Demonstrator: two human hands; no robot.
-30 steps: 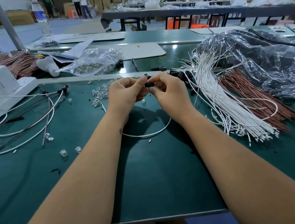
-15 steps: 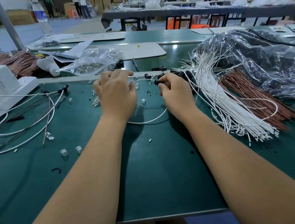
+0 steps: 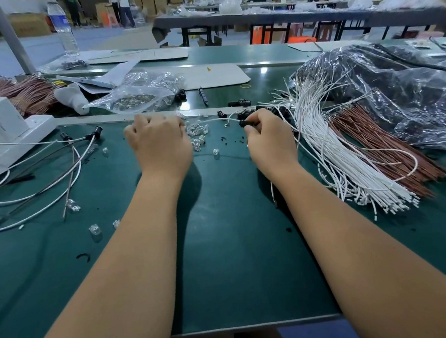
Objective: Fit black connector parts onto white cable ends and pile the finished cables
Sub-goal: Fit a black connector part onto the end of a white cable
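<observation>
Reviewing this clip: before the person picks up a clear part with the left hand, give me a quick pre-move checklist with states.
1. Right hand grips the black connector: ok.
2. White cable enters that connector: ok.
3. Connector fully seated on the cable: cannot tell.
4. Left hand holding a part: cannot tell, fingers hidden.
5. Clear parts lie beside the left hand: ok.
6. White cable bundle lies beside the right hand: ok.

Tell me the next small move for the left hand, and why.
Probably pick one clear cap from the scatter under the left hand. The right hand already pinches a black connector on a white cable, while the left fingers curl down over the clear caps; whether they hold one yet cannot be told.
</observation>
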